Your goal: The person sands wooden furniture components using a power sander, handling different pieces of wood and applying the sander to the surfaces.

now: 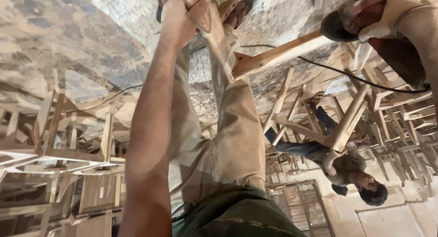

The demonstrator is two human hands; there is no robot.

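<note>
Wooden chair frames (68,159) stood stacked at the far left, bare and unfinished. Next along I saw the left hand (180,13) at the end of a long outstretched arm, fingers closed tight around a pale wooden piece (216,34) held down by the feet, against the mottled floor (54,41). A longer rail (278,54) ran off from it to the right. The right hand (365,13), wrapped in cloth, gripped a disc sander (335,29) with its black cable (365,77) trailing; the disc hung clear of the wood. I judged the sanding only partly done, though how much I couldn't tell. Further right, a co-worker (346,164) handled another frame (346,123).
</note>
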